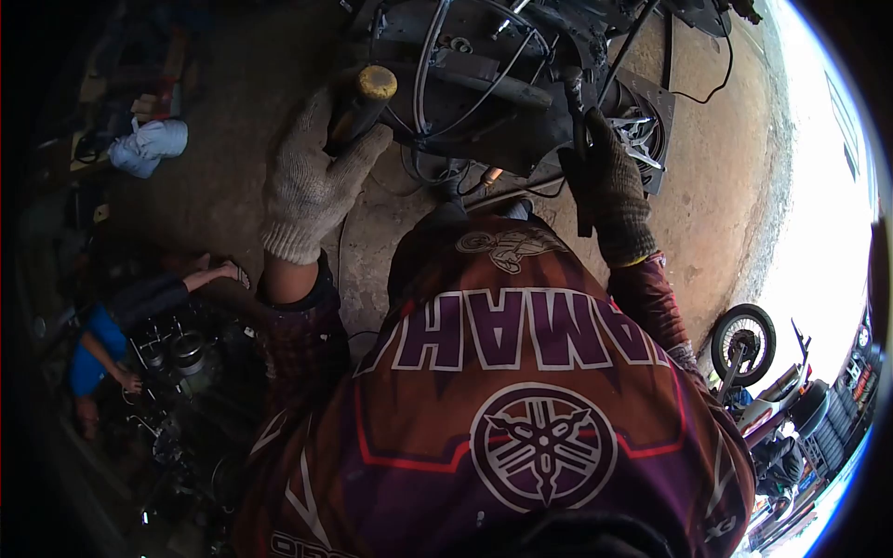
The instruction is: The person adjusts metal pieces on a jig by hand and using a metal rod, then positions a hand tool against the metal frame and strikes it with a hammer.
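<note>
My left hand (314, 181), in a pale knitted glove, is wrapped round a thick dark handle with a round yellow end (377, 82). The rest of that tool is hidden. My right hand (609, 181), in a darker, dirty glove, is closed round a dark tool with a worn metal upper end (573, 86); its kind is unclear. Between and beyond both hands lies a dark metal frame (493, 130) with curved rods (430, 65) standing over it. A loose ring or nut (459, 44) rests on top.
A coiled cable (642, 126) and shiny metal parts lie right of the frame. At left, a person in blue (100, 349) is beside engine parts (186, 353). A white cloth (149, 146) lies upper left. A motorcycle wheel (744, 344) stands at the right.
</note>
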The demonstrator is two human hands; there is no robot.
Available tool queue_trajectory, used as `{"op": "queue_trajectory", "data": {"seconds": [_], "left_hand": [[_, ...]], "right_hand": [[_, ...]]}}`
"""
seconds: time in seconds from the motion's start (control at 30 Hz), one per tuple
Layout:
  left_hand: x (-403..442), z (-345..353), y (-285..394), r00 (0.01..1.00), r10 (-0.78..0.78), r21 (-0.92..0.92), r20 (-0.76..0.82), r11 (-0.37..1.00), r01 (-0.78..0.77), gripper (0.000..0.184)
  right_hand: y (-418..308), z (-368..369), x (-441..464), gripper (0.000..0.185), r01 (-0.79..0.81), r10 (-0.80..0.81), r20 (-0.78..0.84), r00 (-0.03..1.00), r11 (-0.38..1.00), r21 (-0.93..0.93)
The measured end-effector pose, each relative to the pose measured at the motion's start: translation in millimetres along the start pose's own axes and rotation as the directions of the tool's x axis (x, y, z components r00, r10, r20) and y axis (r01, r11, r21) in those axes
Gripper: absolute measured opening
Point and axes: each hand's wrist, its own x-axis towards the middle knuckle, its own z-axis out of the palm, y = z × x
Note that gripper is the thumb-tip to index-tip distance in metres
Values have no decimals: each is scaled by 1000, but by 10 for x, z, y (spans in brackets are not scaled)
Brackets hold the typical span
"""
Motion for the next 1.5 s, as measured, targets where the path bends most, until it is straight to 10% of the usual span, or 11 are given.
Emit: {"op": "queue_trajectory", "data": {"seconds": [0.4,0.6,0.67,0.9,1.07,1.37,1.5], "left_hand": [[-30,209,133,994,103,-112,26,989,-100,50],[-238,483,439,883,357,95,304,911,-401,56],[-339,705,594,774,586,247,238,735,-632,51],[21,950,829,514,727,-107,455,618,-779,37],[-55,1065,743,222,826,-380,518,454,-806,14],[-422,876,305,-270,827,-554,493,59,-830,15],[-554,1047,139,-244,768,-520,592,133,-844,14]], "right_hand": [[246,91,41,79,78,-78,31,996,997,-4],[175,156,105,73,-11,5,38,999,987,157],[466,389,204,65,235,-225,-188,956,971,34],[478,371,-180,48,-170,252,-63,966,795,583],[164,571,-1057,39,-8,520,-185,834,346,938],[-565,1968,-2311,46,-32,855,-295,427,340,940],[-1041,2404,-2573,45,108,899,-394,190,380,919]]}}
